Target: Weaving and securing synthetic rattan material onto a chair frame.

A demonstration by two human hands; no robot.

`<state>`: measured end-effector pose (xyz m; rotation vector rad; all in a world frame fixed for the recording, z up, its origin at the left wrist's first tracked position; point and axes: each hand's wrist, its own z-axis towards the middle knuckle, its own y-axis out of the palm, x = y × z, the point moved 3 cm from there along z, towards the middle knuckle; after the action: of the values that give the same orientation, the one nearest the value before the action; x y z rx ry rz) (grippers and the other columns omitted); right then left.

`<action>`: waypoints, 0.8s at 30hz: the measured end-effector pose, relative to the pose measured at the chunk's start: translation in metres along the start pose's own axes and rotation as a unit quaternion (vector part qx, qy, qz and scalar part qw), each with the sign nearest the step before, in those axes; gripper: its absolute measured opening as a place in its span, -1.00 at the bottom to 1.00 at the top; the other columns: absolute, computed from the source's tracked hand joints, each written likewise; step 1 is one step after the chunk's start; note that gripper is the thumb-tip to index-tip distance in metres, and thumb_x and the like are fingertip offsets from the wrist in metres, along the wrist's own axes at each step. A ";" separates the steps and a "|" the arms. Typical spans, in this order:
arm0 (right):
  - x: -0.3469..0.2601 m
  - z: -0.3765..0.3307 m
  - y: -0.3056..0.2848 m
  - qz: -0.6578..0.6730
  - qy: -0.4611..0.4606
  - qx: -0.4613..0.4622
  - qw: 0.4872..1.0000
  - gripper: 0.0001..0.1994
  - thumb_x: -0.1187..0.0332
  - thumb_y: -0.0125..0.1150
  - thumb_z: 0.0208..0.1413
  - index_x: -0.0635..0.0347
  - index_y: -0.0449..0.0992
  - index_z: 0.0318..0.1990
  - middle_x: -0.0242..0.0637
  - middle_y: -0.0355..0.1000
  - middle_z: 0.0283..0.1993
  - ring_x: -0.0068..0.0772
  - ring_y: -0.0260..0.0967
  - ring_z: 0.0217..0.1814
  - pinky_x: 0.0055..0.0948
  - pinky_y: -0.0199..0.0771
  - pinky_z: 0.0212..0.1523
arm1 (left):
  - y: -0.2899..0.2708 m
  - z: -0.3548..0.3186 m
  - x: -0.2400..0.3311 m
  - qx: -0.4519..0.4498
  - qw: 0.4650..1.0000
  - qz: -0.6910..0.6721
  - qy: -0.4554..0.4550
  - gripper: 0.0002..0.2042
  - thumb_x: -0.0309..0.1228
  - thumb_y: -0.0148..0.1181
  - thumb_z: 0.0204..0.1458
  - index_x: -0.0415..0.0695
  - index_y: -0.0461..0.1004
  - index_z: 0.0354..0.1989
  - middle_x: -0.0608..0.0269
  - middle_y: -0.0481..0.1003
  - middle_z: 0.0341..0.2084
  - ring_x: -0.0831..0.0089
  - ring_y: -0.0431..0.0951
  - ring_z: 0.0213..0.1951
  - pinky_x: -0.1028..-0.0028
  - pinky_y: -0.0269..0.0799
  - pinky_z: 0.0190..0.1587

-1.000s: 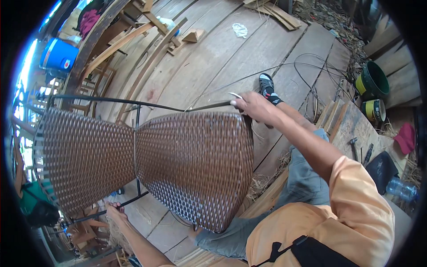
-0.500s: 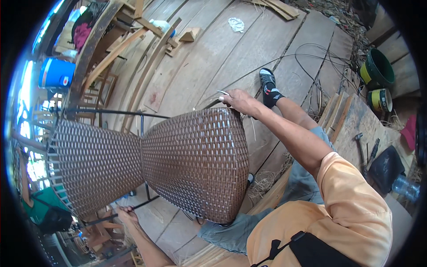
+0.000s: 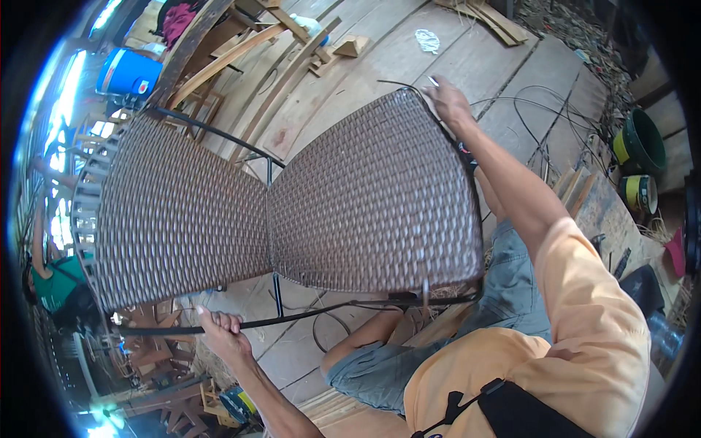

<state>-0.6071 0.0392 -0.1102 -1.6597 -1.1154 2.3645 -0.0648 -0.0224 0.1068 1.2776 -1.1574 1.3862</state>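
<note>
A brown woven chair (image 3: 376, 197) with a black metal frame lies tilted across my lap side, its woven back to the left and the wide seat to the right. My left hand (image 3: 225, 336) is closed round the black frame bar (image 3: 292, 318) along the chair's near side. At the seat's far right corner is my right hand (image 3: 449, 102), closed, with a small pale pointed piece (image 3: 432, 82) sticking out of its fingers; its kind I cannot make out. A dark loose strand (image 3: 398, 82) pokes out beside that corner. A narrow strip end (image 3: 426, 292) hangs at the near seat edge.
Wooden offcuts (image 3: 350, 47) and a crumpled white scrap (image 3: 427, 41) lie on the plank floor. Loose dark strands (image 3: 537, 109) coil at right, near green buckets (image 3: 642, 139). A blue bucket (image 3: 129, 74) stands far left. A person in green (image 3: 62, 281) is beyond the chair.
The chair has turned, with its far seat corner swinging up and away and its near frame bar coming into fuller view. My right hand has moved farther up and right; my left stays on the bar.
</note>
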 end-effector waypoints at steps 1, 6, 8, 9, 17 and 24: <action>0.005 -0.011 -0.011 0.010 0.020 -0.019 1.000 -0.60 0.12 -0.01 0.08 0.17 0.34 0.00 0.05 0.39 -0.12 0.00 0.34 -0.05 -0.19 0.30 -0.08 | 0.010 -0.007 0.010 -0.002 1.000 -0.001 -0.004 -0.59 -0.17 -0.01 0.11 0.03 0.01 -0.71 0.48 -0.03 -0.84 0.62 -0.02 -0.80 0.56 0.06 -0.66; 0.040 -0.101 -0.115 0.091 0.107 -0.026 0.990 -0.67 0.21 -0.08 0.15 0.24 0.41 -0.07 -0.06 0.44 -0.22 -0.28 0.42 -0.25 -0.37 0.36 -0.21 | 0.055 -0.025 0.035 -0.035 0.997 -0.023 0.062 -0.57 -0.10 -0.02 0.11 0.02 0.05 -0.72 0.49 -0.02 -0.83 0.66 -0.03 -0.81 0.59 -0.01 -0.71; 0.088 -0.134 -0.156 0.117 0.107 0.019 0.987 -0.67 0.22 -0.09 0.15 0.27 0.41 -0.08 -0.18 0.42 -0.40 -0.40 0.40 -0.33 -0.43 0.33 -0.30 | 0.063 -0.025 0.044 -0.026 0.996 -0.027 0.079 -0.55 -0.09 0.06 0.07 0.02 0.06 -0.74 0.49 0.02 -0.83 0.66 -0.03 -0.80 0.59 -0.01 -0.71; 0.118 -0.152 -0.185 0.066 0.158 0.002 0.985 -0.67 0.19 -0.08 0.14 0.28 0.41 -0.14 -0.16 0.37 -0.47 -0.42 0.39 -0.37 -0.41 0.30 -0.38 | 0.068 -0.022 0.039 -0.013 0.997 -0.027 0.075 -0.55 -0.08 0.07 0.06 0.02 0.06 -0.73 0.49 0.02 -0.83 0.66 -0.04 -0.80 0.59 0.00 -0.71; 0.194 -0.316 -0.261 -0.291 0.196 -0.129 0.928 -0.66 0.11 -0.09 0.12 0.27 0.36 -0.30 0.17 0.35 -0.32 0.18 0.31 -0.19 -0.07 0.26 -0.28 | 0.064 0.009 0.036 -0.021 0.999 -0.013 0.031 -0.56 -0.01 0.11 0.01 0.00 0.12 -0.70 0.49 0.05 -0.84 0.64 0.01 -0.84 0.58 -0.03 -0.78; 0.203 -0.380 -0.259 -0.299 0.279 -0.087 0.908 -0.69 0.09 -0.05 0.12 0.19 0.33 -0.29 0.06 0.39 -0.33 0.13 0.35 -0.25 -0.06 0.32 -0.28 | 0.075 0.004 0.035 -0.008 0.999 -0.027 0.030 -0.60 -0.03 0.09 0.03 0.00 0.14 -0.65 0.48 0.09 -0.80 0.63 0.06 -0.82 0.56 0.00 -0.78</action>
<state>-0.4675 0.5154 -0.1876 -1.5750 -1.4517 1.3400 -0.1407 -0.0382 0.1371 1.2405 -1.0836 1.3640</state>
